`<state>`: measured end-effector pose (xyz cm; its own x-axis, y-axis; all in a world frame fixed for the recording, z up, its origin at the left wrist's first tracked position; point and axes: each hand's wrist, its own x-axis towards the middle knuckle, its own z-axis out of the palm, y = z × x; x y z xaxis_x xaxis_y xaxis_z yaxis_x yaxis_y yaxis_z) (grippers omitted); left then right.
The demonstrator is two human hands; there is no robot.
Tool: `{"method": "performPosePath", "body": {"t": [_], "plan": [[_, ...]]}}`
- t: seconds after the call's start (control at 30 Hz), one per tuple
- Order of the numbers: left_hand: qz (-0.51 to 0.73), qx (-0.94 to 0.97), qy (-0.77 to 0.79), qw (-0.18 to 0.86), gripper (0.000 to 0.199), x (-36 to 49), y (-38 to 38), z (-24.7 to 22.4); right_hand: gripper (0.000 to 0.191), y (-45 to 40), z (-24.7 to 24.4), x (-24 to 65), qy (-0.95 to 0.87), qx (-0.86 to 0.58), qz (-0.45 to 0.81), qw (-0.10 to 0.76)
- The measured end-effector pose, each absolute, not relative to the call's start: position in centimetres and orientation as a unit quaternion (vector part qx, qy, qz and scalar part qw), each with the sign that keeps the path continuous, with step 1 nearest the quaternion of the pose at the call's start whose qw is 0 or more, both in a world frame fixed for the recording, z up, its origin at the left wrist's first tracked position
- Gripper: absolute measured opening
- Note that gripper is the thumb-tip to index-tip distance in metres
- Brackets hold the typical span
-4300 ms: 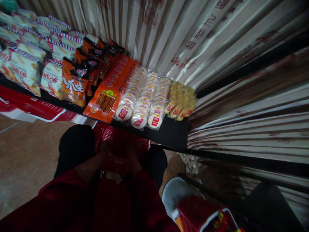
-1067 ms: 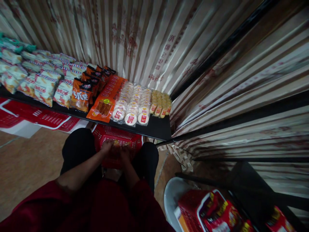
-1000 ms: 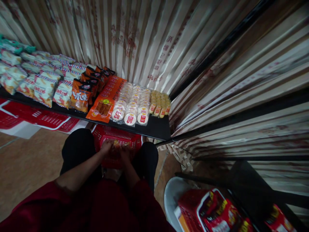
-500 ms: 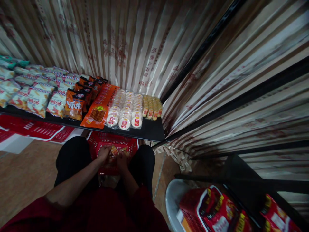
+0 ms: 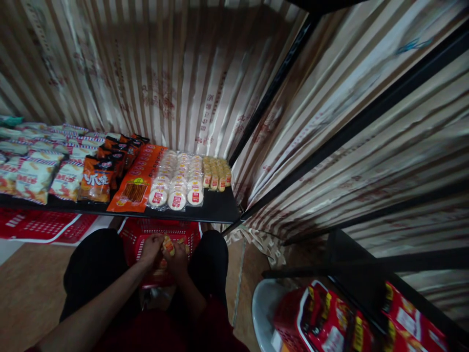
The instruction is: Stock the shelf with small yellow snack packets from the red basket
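Between my knees, over a red plastic basket (image 5: 126, 237), my two hands meet. My left hand (image 5: 151, 249) is closed, its fingertips on a small yellow snack packet (image 5: 168, 246) with an orange-red label. My right hand (image 5: 178, 260) grips the same packet from the other side. More yellow packaging (image 5: 183, 243) shows just behind the right fingers; whether that hand holds it too I cannot tell. Below the hands, similar packets lie in the basket, partly hidden. Matching yellow packets (image 5: 217, 176) stand in short rows at the right end of the black shelf (image 5: 220, 208).
Along the shelf are round white rice crackers (image 5: 177, 198), a flat orange snack bag (image 5: 134, 183), orange-black bags (image 5: 95, 181) and pale bags (image 5: 34, 176). Black frame bars (image 5: 271, 93) cross a pleated curtain (image 5: 176, 58). At lower right, red bags (image 5: 330, 313) fill a basket on a grey-white stool (image 5: 262, 303).
The view has shifted, so the shelf sits lower and further left. Both hands stay together over the basket, and the yellow packet between them has turned to show more of its label.
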<state>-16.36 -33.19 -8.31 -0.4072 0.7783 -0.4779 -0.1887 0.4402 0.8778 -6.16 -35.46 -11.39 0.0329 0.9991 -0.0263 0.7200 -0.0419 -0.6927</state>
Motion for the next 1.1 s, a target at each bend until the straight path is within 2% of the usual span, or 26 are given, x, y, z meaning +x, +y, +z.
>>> {"method": "performPosePath", "body": {"t": [0.2,0.5,0.9,1.1], "plan": [[0.480,0.287,0.691,0.458,0.014,-15.9,-32.5,-8.4,0.037,-35.0,-11.1,-5.6,-0.679,-0.637,0.211,0.297],[0.476,0.356,0.671,0.443,0.017,-14.4,-31.6,-6.1,0.035,-34.2,-9.5,-4.2,-0.672,-0.652,0.179,0.301],[0.472,0.420,0.653,0.417,0.028,-11.8,-30.3,-4.9,0.039,-32.7,-7.7,-1.5,-0.651,-0.637,0.173,0.374],[0.461,0.453,0.641,0.415,0.029,-10.0,-29.5,-2.8,0.040,-32.0,-6.2,0.2,-0.641,-0.655,0.156,0.369]]}}
